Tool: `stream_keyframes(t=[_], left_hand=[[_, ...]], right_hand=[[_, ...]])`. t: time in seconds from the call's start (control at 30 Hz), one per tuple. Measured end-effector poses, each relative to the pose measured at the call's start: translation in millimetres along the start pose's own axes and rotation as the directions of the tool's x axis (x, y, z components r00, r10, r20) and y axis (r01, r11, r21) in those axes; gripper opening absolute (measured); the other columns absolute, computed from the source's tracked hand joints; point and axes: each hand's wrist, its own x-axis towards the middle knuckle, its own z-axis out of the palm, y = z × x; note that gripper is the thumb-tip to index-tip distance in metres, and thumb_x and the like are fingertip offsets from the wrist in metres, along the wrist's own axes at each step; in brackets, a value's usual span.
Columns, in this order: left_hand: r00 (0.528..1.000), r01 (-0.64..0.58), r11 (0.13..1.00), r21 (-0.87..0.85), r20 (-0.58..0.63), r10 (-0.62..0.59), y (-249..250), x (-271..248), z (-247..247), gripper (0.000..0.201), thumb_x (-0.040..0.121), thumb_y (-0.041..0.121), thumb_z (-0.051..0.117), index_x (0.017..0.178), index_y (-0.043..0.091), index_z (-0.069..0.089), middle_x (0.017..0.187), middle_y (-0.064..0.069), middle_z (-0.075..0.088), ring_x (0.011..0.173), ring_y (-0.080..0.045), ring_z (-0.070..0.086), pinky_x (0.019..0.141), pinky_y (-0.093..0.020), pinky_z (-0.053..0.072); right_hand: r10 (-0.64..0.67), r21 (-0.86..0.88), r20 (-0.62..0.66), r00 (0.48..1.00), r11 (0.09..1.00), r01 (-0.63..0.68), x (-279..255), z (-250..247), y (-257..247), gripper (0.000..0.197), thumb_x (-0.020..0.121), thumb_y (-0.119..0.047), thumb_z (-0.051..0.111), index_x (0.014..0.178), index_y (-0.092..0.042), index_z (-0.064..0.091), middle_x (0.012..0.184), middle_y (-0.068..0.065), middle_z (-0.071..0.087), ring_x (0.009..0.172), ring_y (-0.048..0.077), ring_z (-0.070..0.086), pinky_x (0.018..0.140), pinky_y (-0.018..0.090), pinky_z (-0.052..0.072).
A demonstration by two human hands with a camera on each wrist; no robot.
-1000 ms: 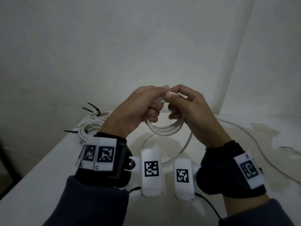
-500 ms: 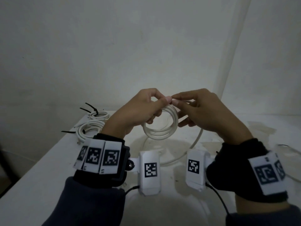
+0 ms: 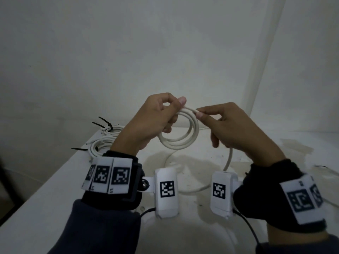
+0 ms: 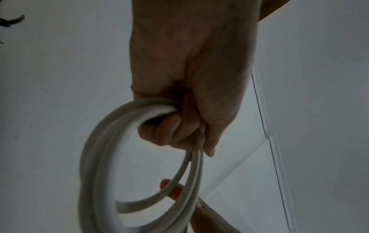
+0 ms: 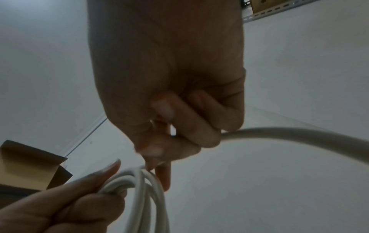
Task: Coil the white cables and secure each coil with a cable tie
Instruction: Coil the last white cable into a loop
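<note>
Left hand (image 3: 146,123) grip clenched round white cable coil (image 3: 180,138); right hand (image 3: 231,129), at 3 o'clock, pinches cable strand above surface (image 3: 55,208).

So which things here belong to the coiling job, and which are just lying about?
Job:
- white coil, gripped by left hand
- loose cable tail, fed by right hand
- finished tied coils

Lying about:
- thin black wire on table

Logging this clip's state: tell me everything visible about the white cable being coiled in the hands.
The white cable is round, smooth and plastic-looking, wound into about three loose loops held upright above the table. The left hand grips the loops at their top left; the right hand pinches the strand at the top right. Its uncoiled tail drops below the right hand and curves across the table. No tie is on it.
</note>
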Motion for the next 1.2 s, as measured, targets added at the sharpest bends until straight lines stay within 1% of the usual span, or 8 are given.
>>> stream_keyframes(t=[0.13,0.2,0.3,0.37,0.5,0.67,0.97,1.2], left_hand=[[0.999,0.015,0.999,-0.045,0.037,-0.014,-6,2,5,0.023,0.096,0.023,0.050,0.082,0.005,0.052,0.046,0.008,0.038,0.043,-0.008,0.026,0.041,-0.018,0.027],[0.999,0.015,0.995,-0.098,0.036,-0.012,-6,2,7,0.023,0.097,0.023,0.049,0.084,0.004,0.052,0.046,0.008,0.036,0.042,-0.008,0.023,0.040,-0.017,0.026],[1.000,-0.027,0.965,-0.261,-0.018,0.023,-3,2,10,0.023,0.098,0.022,0.046,0.082,0.007,0.052,0.049,0.007,0.033,0.040,-0.006,0.022,0.039,-0.016,0.024],[0.997,-0.067,0.926,-0.371,-0.065,0.046,1,2,14,0.023,0.099,0.022,0.043,0.082,0.009,0.052,0.051,0.006,0.032,0.039,-0.004,0.023,0.040,-0.018,0.022],[0.987,-0.101,0.890,-0.445,-0.156,0.034,4,3,23,0.022,0.100,0.022,0.042,0.085,0.009,0.052,0.048,0.007,0.034,0.038,-0.004,0.024,0.039,-0.016,0.024],[0.973,-0.097,0.931,-0.351,-0.230,0.015,0,5,24,0.023,0.101,0.023,0.040,0.086,0.010,0.051,0.049,0.007,0.034,0.041,-0.006,0.025,0.041,-0.018,0.027],[0.999,-0.032,0.874,-0.486,-0.049,0.009,-1,3,23,0.021,0.103,0.020,0.033,0.107,0.004,0.046,0.052,0.006,0.036,0.039,-0.004,0.026,0.047,-0.019,0.038],[0.997,0.007,0.869,-0.495,0.065,0.029,-1,-1,19,0.029,0.102,0.017,0.033,0.123,0.004,0.048,0.080,-0.007,0.063,0.060,-0.014,0.057,0.060,-0.024,0.050]], right_hand=[[-0.002,-0.292,-0.011,1.000,0.956,-0.001,-1,-8,-1,0.027,0.094,-0.045,0.052,0.112,-0.034,0.070,0.091,-0.019,0.072,0.064,-0.001,0.053,0.067,0.019,0.038],[-0.054,-0.341,-0.062,0.997,0.940,0.030,-2,-10,-3,0.024,0.092,-0.042,0.055,0.108,-0.034,0.072,0.075,-0.016,0.063,0.064,-0.003,0.050,0.059,0.018,0.036],[-0.124,0.078,-0.155,0.980,0.987,0.137,-1,-8,-2,0.018,0.094,-0.027,0.058,0.091,-0.035,0.074,0.078,-0.004,0.063,0.079,-0.003,0.057,0.077,0.019,0.048],[-0.104,0.500,-0.082,0.991,0.856,0.131,2,-4,0,0.025,0.098,-0.018,0.050,0.087,-0.023,0.072,0.089,0.006,0.070,0.090,0.013,0.066,0.083,0.034,0.054],[-0.055,0.782,0.042,0.998,0.624,0.002,4,8,-5,0.032,0.104,-0.021,0.034,0.098,-0.006,0.062,0.072,0.009,0.065,0.067,0.024,0.065,0.066,0.035,0.055],[-0.065,0.792,-0.012,0.998,0.608,0.049,6,25,-10,0.036,0.098,-0.038,0.044,0.102,-0.009,0.064,0.056,0.000,0.048,0.048,0.013,0.045,0.054,0.028,0.046],[-0.018,0.889,-0.118,0.993,0.445,0.113,7,31,-12,0.038,0.102,-0.025,0.043,0.071,-0.016,0.063,0.052,-0.005,0.021,0.043,0.008,0.019,0.039,0.019,0.026],[0.082,0.930,-0.155,0.984,0.347,0.118,9,26,-6,0.027,0.102,-0.024,0.043,0.091,-0.004,0.059,0.053,-0.003,0.023,0.040,0.006,0.021,0.034,0.017,0.024]])
